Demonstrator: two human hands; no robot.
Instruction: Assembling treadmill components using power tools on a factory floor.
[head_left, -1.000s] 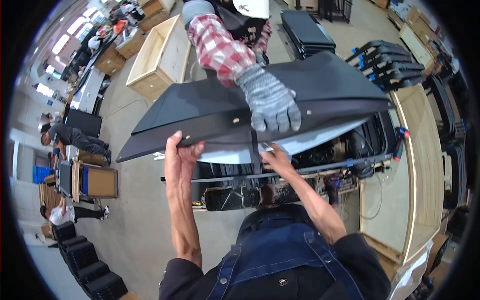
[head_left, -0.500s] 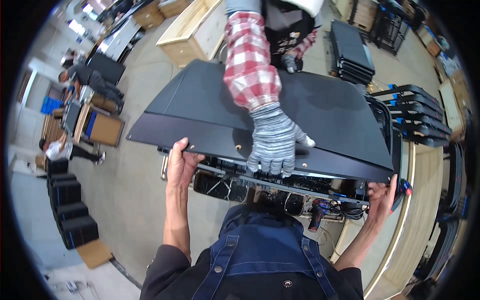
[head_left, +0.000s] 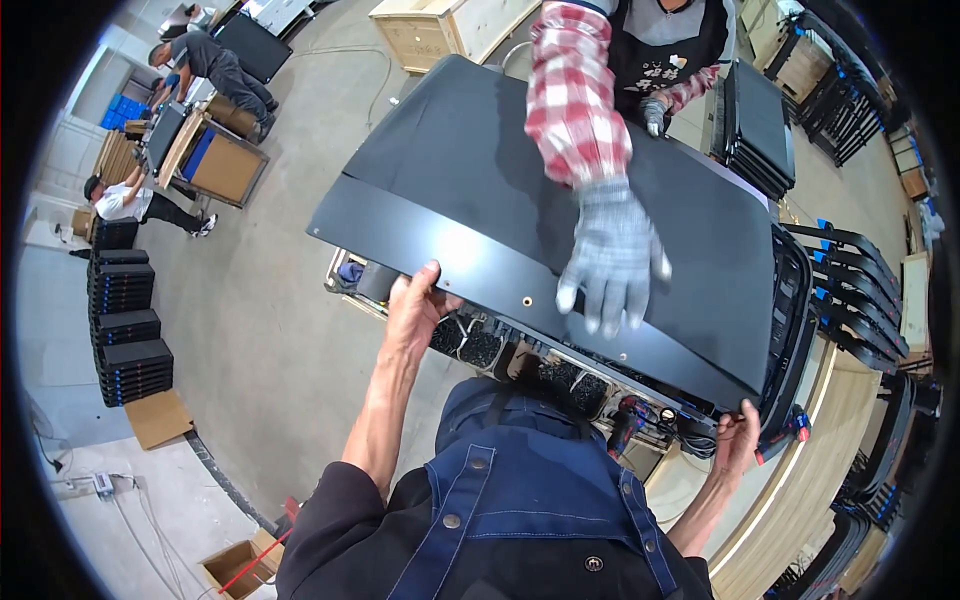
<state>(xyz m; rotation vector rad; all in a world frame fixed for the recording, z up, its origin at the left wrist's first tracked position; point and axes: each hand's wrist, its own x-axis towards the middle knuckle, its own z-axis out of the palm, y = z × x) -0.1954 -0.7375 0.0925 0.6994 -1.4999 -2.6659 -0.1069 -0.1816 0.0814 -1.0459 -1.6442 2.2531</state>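
A large dark panel (head_left: 690, 230) spans the view in front of me, with a smooth black strip (head_left: 400, 225) along its near side. Several small holes run along that strip. My left hand (head_left: 412, 312) grips its near edge, thumb on top and fingers underneath. At the near right corner, my right hand (head_left: 738, 437) pinches the edge between thumb and fingers. A co-worker's grey gloved hand (head_left: 610, 260), blurred by motion, is spread over the middle of the panel. Another gloved hand (head_left: 655, 112) of this co-worker is at the far edge.
Under the near edge are bins of small black parts (head_left: 482, 348) and a power drill (head_left: 627, 420). A wooden table (head_left: 775, 520) stands at right, with stacked black frames (head_left: 855, 285) beyond. A wooden crate (head_left: 420, 40) stands behind; stacked black parts (head_left: 135, 370) line the left.
The co-worker's gloved hand has drawn back from the near edge onto the panel. The panel sits more slanted in view, its left end farther away. Both my hands still hold the edge.
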